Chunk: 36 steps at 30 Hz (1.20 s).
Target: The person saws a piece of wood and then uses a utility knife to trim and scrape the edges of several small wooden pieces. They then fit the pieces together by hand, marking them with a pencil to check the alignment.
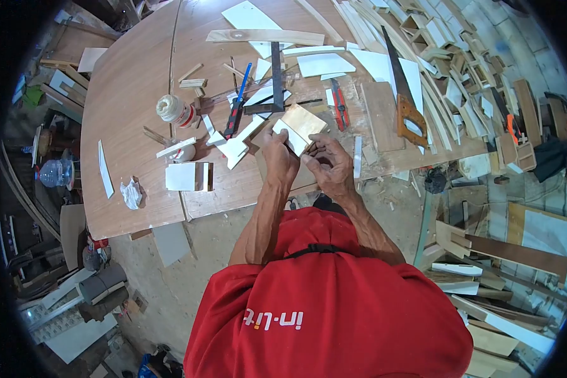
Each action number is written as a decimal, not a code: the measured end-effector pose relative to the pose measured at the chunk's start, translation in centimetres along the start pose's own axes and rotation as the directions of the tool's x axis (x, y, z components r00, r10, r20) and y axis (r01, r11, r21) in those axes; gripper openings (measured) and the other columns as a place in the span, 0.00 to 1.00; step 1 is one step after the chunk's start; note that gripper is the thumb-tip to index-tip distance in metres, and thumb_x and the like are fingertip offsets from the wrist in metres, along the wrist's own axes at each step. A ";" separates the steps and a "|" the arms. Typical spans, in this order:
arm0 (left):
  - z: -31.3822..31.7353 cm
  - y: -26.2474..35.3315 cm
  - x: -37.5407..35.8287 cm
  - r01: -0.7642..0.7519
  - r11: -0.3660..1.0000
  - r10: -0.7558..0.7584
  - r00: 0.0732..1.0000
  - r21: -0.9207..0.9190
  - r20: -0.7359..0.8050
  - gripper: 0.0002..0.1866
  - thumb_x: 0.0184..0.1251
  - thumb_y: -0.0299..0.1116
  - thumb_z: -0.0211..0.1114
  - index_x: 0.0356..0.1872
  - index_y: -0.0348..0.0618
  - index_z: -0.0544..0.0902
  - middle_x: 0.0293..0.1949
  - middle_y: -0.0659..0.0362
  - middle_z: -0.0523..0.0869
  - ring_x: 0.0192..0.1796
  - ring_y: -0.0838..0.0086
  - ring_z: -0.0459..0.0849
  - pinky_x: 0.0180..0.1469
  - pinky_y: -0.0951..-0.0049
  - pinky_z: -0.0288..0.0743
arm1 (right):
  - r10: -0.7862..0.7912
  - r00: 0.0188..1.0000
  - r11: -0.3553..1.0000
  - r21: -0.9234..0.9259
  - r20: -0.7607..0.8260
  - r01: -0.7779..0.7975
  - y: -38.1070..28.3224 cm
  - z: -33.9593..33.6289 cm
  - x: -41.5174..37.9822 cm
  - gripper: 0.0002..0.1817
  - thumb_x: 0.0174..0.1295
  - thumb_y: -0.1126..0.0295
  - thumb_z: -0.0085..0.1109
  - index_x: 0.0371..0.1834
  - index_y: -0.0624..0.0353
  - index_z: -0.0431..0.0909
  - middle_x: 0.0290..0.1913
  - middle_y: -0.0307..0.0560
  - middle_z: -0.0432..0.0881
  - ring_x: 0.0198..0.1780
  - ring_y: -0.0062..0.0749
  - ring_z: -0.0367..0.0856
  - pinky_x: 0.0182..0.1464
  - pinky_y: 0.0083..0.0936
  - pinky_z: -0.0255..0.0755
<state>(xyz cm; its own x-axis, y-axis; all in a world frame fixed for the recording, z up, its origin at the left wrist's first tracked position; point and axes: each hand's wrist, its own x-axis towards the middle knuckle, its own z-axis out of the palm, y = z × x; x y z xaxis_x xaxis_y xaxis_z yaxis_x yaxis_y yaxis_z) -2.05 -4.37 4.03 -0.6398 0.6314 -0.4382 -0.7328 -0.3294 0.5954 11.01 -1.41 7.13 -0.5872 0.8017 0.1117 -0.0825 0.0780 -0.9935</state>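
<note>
Over the near edge of the table, my left hand [280,156] grips a small wooden block [304,121] with a white face and a bare pale wood face. My right hand [331,165] has its bent fingers at the block's lower right corner; what lies under those fingertips is hidden. Just beyond the hands lie a dark try square [277,79] and a black and red cutter [234,114] with a blue part. To the right of the block rests a red utility knife [340,106]. White offcuts [234,150] lie close to my left hand.
A jar of white paste [175,111] and a white-faced block [181,177] stand to the left, near a crumpled white wad [131,193]. A handsaw [411,120] lies at right, beside stacked wood strips [444,116]. The table [127,123] has a seam across it.
</note>
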 end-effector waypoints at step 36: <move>-0.4 6.0 -3.9 -0.588 -0.182 0.157 0.774 0.788 0.614 0.18 0.70 0.40 0.60 0.52 0.36 0.79 0.45 0.46 0.83 0.47 0.58 0.82 0.49 0.64 0.74 | -0.191 0.966 0.833 -0.491 0.174 0.253 -1.3 -2.4 5.6 0.12 0.58 0.67 0.65 0.37 0.66 0.81 0.34 0.54 0.81 0.38 0.43 0.80 0.43 0.34 0.72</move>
<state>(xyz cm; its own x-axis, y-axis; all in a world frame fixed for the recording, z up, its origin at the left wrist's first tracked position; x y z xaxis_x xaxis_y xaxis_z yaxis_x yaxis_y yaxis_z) -4.02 -9.12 9.02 -0.4680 0.8677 0.1675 0.6920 0.2419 0.6801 9.79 4.36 9.01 -0.6915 0.6566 0.3012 0.1781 0.5590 -0.8098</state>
